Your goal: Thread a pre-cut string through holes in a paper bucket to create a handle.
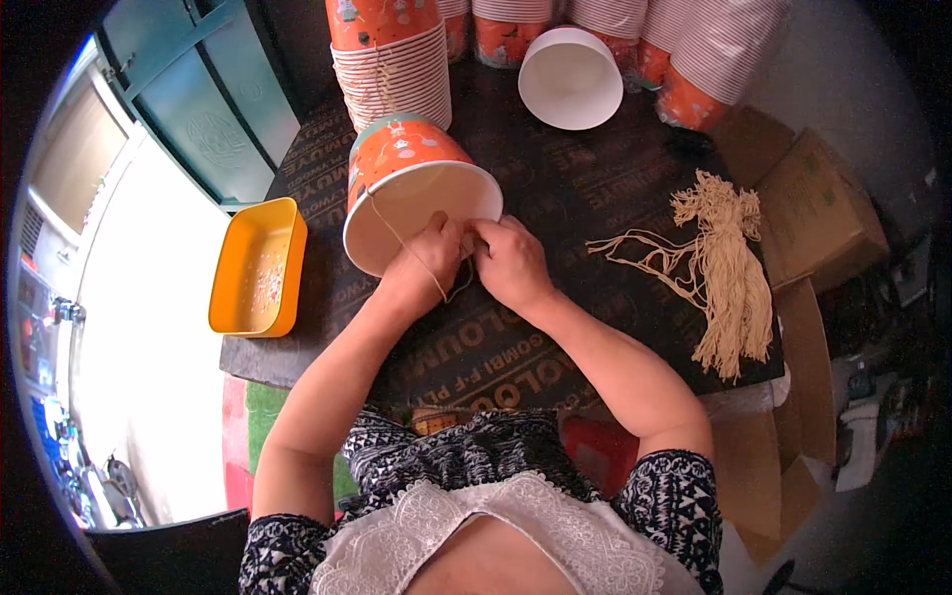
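An orange printed paper bucket [407,149] lies tilted on the table, its white mouth toward me. A beige cord [405,243] runs from the left side of its rim, over my left wrist, and loops back between my hands. My left hand [432,260] is closed just inside the mouth, fingertips pinched at the near right rim, where the cord comes up. Against the same stretch of rim, my right hand [512,260] is closed, thumb and forefinger meeting the left fingertips. What lies between the fingertips is mostly hidden.
Nested orange buckets [392,74] stand in tall stacks along the back. A single bucket [570,79] shows its white inside there. A yellow plastic tub [226,288] with small bits sits at the left edge. Beige cords [734,278] lie bundled at right, beside cardboard boxes [828,203].
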Demonstrator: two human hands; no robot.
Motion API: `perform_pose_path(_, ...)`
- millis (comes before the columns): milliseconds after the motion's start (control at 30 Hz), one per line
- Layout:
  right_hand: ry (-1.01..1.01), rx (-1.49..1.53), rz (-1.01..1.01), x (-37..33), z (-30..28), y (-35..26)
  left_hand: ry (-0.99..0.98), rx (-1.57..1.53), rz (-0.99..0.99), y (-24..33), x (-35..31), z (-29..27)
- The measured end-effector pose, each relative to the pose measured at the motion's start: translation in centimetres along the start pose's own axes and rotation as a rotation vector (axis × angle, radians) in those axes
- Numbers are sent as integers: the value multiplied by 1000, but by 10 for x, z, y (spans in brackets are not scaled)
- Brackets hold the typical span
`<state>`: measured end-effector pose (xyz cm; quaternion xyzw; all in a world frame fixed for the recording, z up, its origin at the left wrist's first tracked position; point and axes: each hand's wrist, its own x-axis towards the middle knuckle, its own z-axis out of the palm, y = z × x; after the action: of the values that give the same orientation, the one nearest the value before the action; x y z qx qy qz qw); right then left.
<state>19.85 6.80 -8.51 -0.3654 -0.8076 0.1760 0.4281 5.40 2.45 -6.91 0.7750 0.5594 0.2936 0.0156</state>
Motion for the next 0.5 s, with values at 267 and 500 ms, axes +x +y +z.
perform_pose_path(267, -76, -12, 28, 1, -2, 2, 45, 127, 11, 1, 0, 6)
perform_pose_path(500, -273, 200, 15, 9, -15, 16, -15, 85, 38, 2, -1, 1)
